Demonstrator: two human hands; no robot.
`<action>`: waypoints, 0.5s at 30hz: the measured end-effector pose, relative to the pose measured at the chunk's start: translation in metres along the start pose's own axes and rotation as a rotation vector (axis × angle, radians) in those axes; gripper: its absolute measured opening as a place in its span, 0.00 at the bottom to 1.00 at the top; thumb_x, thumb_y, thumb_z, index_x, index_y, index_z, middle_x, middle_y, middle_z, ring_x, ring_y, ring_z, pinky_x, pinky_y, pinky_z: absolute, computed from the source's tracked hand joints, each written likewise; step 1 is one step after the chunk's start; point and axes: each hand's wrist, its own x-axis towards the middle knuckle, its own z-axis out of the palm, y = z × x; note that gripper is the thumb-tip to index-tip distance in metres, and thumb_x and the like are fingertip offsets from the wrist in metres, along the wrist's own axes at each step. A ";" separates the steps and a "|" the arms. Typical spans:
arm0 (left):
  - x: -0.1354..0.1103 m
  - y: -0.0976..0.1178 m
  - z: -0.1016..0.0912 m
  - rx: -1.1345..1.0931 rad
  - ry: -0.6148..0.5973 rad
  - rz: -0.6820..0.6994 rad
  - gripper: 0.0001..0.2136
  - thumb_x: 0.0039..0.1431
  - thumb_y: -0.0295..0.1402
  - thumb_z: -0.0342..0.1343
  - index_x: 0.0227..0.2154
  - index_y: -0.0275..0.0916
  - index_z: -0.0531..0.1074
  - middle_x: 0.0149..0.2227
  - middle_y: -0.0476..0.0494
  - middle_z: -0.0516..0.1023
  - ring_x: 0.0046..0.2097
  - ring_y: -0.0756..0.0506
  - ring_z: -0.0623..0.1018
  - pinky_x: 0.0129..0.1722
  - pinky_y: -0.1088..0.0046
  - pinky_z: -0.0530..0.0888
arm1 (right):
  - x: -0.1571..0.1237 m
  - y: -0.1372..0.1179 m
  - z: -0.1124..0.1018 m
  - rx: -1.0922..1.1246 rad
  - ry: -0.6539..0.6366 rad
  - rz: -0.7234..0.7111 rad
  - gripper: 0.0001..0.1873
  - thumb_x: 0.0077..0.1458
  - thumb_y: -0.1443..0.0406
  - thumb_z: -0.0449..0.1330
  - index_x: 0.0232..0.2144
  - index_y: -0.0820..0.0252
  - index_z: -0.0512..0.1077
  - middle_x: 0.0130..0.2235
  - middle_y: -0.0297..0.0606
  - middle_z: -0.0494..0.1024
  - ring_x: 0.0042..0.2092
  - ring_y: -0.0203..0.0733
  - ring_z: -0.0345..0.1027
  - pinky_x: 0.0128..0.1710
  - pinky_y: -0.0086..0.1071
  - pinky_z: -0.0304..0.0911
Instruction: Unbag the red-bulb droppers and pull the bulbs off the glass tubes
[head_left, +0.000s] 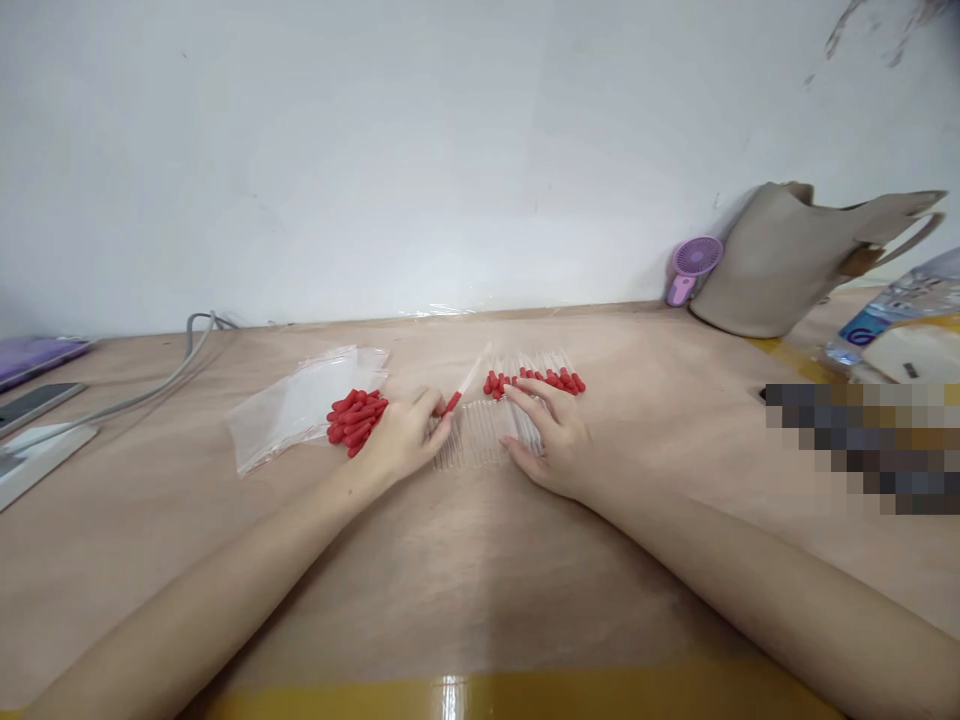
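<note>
My left hand (409, 430) is closed on the red rubber bulb of a dropper (471, 374), whose thin clear tube points up and to the right. Just beside that hand lies a heap of loose red rubber bulbs (352, 420). A row of clear thin tubes (480, 432) without bulbs is spread between my hands. My right hand (555, 430), its fingers apart, rests over the right end of this row. Behind its fingertips lie several droppers with red bulbs (566, 380), tubes pointing toward the wall. Whether the right fingertips touch the tubes or bulbs, I cannot tell.
Clear plastic bags (289, 405) lie left of the bulb heap. A grey cable (176, 375) and a phone (41, 405) are farther left. At the back right are a purple hand fan (696, 260), a beige bag (776, 260) and a plastic bottle (900, 305).
</note>
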 end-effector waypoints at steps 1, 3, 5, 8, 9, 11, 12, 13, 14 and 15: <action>-0.009 0.001 -0.001 -0.004 0.008 0.052 0.05 0.56 0.31 0.47 0.26 0.38 0.63 0.26 0.49 0.68 0.28 0.50 0.69 0.29 0.74 0.66 | 0.001 -0.001 -0.002 -0.013 0.009 -0.025 0.28 0.53 0.61 0.55 0.56 0.61 0.58 0.53 0.48 0.63 0.54 0.49 0.58 0.51 0.43 0.56; -0.023 0.003 0.000 -0.006 0.025 0.134 0.05 0.57 0.30 0.47 0.27 0.38 0.63 0.26 0.49 0.68 0.28 0.50 0.69 0.28 0.75 0.66 | 0.002 -0.002 -0.004 -0.041 -0.007 -0.091 0.29 0.53 0.59 0.55 0.56 0.61 0.57 0.55 0.49 0.62 0.57 0.50 0.55 0.55 0.45 0.53; -0.032 0.005 0.003 -0.010 0.047 0.194 0.04 0.57 0.29 0.47 0.27 0.38 0.63 0.27 0.48 0.69 0.28 0.51 0.69 0.28 0.76 0.66 | 0.002 -0.003 -0.005 -0.061 -0.059 -0.155 0.28 0.53 0.58 0.55 0.55 0.61 0.59 0.55 0.48 0.63 0.58 0.50 0.53 0.57 0.47 0.49; -0.039 0.005 0.010 -0.033 0.096 0.239 0.05 0.57 0.29 0.48 0.26 0.38 0.63 0.29 0.47 0.72 0.30 0.51 0.71 0.29 0.76 0.68 | 0.001 -0.002 -0.003 -0.065 -0.155 -0.213 0.23 0.54 0.58 0.55 0.51 0.60 0.64 0.54 0.46 0.67 0.59 0.49 0.53 0.59 0.53 0.44; -0.041 0.005 0.012 -0.042 0.116 0.249 0.05 0.56 0.29 0.48 0.26 0.38 0.64 0.30 0.46 0.73 0.30 0.51 0.72 0.29 0.76 0.68 | 0.001 -0.002 -0.003 -0.065 -0.170 -0.224 0.22 0.54 0.58 0.55 0.49 0.59 0.66 0.53 0.45 0.68 0.59 0.49 0.53 0.59 0.54 0.43; -0.044 0.003 0.016 -0.057 0.151 0.268 0.05 0.56 0.29 0.49 0.26 0.39 0.64 0.31 0.46 0.74 0.29 0.52 0.72 0.29 0.76 0.68 | 0.001 0.000 -0.001 -0.060 -0.179 -0.240 0.18 0.54 0.59 0.56 0.46 0.58 0.68 0.51 0.43 0.70 0.58 0.49 0.55 0.59 0.56 0.41; -0.045 0.003 0.017 -0.061 0.160 0.277 0.04 0.56 0.29 0.50 0.26 0.39 0.65 0.31 0.47 0.74 0.28 0.52 0.72 0.28 0.76 0.68 | 0.001 0.001 0.000 -0.054 -0.181 -0.247 0.16 0.54 0.60 0.56 0.45 0.58 0.69 0.50 0.42 0.71 0.58 0.48 0.55 0.59 0.56 0.41; -0.045 0.003 0.017 -0.068 0.165 0.284 0.04 0.56 0.29 0.50 0.26 0.39 0.65 0.31 0.47 0.74 0.28 0.52 0.71 0.28 0.77 0.68 | 0.001 0.003 0.001 -0.044 -0.184 -0.252 0.14 0.55 0.61 0.56 0.44 0.57 0.70 0.48 0.41 0.73 0.57 0.47 0.56 0.59 0.56 0.41; -0.046 0.003 0.017 -0.077 0.165 0.284 0.04 0.56 0.29 0.50 0.26 0.39 0.65 0.31 0.47 0.74 0.27 0.53 0.71 0.28 0.77 0.68 | 0.000 0.004 0.001 -0.029 -0.189 -0.255 0.12 0.55 0.62 0.56 0.42 0.57 0.71 0.46 0.39 0.74 0.57 0.46 0.57 0.60 0.55 0.41; -0.046 0.004 0.017 -0.090 0.167 0.275 0.04 0.55 0.29 0.50 0.26 0.39 0.65 0.30 0.47 0.74 0.28 0.52 0.71 0.28 0.77 0.69 | 0.000 0.005 0.002 -0.013 -0.194 -0.257 0.11 0.56 0.64 0.55 0.41 0.57 0.72 0.45 0.38 0.75 0.57 0.46 0.58 0.60 0.55 0.42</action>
